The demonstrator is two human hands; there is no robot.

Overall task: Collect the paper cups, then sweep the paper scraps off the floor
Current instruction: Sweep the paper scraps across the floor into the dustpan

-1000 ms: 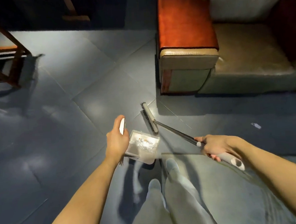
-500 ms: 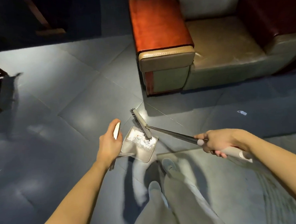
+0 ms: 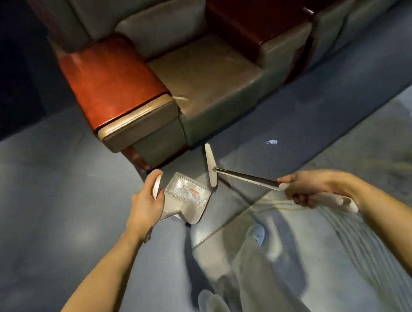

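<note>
A blue tiled floor runs up to a sofa with red-topped armrests, and everything here sits in front of that sofa. Below its near left armrest the left hand has its fingers curled round the upright white handle of a dustpan. The pan lies low by the sofa's front corner, with pale bits in it too blurred to name. Just right of the pan, the broom has its white head close to the sofa's base. Further right along the sofa front, a single paper scrap lies on the floor, well apart from the broom head. The right hand is wrapped round the broom's handle, out from the sofa's middle seat. No cups are in view, so this looks like the sweeping step. The next move probably calls for reaching the broom past the scrap and drawing it back toward the pan. The sofa's base stands close behind, and the person's own legs crowd the near side.
</note>
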